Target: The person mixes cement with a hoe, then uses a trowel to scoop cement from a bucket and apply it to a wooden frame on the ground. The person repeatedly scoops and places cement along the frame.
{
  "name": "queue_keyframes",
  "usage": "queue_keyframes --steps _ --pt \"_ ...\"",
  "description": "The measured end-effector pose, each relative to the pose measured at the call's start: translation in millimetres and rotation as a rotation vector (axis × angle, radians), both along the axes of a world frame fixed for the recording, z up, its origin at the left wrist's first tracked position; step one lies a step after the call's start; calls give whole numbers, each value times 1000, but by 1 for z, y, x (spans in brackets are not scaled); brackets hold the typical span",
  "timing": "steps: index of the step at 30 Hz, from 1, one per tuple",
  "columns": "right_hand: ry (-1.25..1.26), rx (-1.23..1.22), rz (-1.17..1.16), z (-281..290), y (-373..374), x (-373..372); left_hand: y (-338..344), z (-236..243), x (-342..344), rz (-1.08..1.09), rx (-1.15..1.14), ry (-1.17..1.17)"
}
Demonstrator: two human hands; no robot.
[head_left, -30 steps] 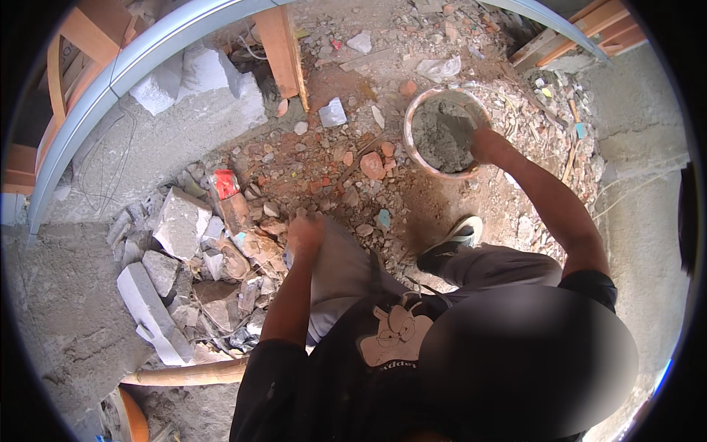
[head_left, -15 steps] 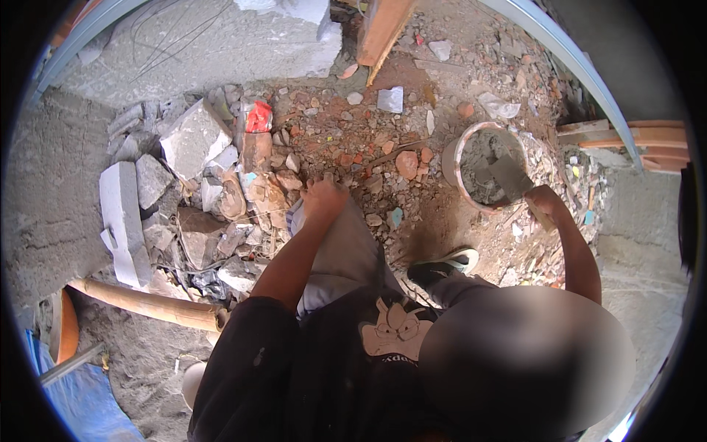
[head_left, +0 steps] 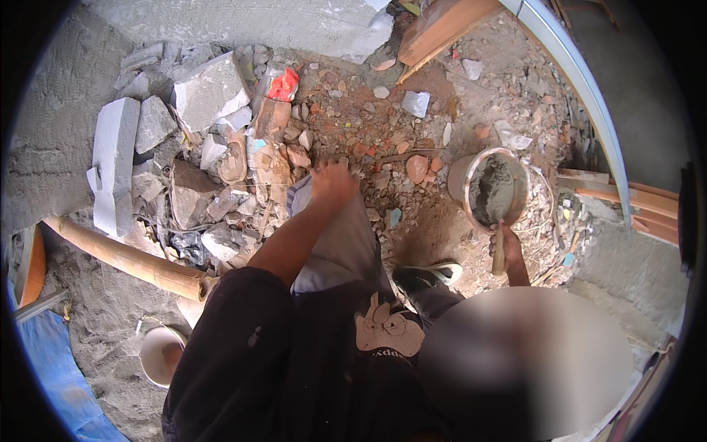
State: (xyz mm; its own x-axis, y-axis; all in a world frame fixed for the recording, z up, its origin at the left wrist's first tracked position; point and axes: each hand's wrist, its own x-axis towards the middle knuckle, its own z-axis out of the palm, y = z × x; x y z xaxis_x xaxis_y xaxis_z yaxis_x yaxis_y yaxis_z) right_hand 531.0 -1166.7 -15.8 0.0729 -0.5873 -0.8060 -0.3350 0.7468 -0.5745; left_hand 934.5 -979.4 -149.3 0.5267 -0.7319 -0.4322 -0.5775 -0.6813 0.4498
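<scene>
In my right hand [head_left: 513,259] is the wooden handle of a trowel [head_left: 499,250]. The trowel's blade reaches into a round bucket [head_left: 458,184] and blends with the wet grey mortar [head_left: 492,186] inside, so its outline is hard to make out. The bucket stands on the rubble ground to my right, tilted toward me. My left hand [head_left: 333,184] rests on my bent knee, fingers curled in and slightly blurred, with no tool visible in it. Grey trouser cloth [head_left: 331,250] lies beneath that hand.
Broken concrete chunks [head_left: 211,92] and a long pale block [head_left: 116,166] are heaped at left, beside a bamboo pole [head_left: 125,254]. A small white bucket [head_left: 163,356] stands lower left. Wooden beams [head_left: 449,26] and a metal bar [head_left: 567,66] edge the far right.
My right hand has drawn the trowel toward me and to the left; its blade has dipped lower into the bucket. My left hand stays on the knee. The view has shifted somewhat.
</scene>
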Motion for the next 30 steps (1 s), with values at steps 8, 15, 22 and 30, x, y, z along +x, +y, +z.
queue_keyframes --steps 8,15,22,30 --pt "100 -346 324 55 48 62 0 3 6 1 22 57" --pt "88 123 736 51 95 99 -1 4 13 20 8 108" --pt "218 374 1268 28 34 164 1 0 14 65 -32 79" --pt "-9 120 945 -24 -166 301 -3 2 14 21 -11 93"
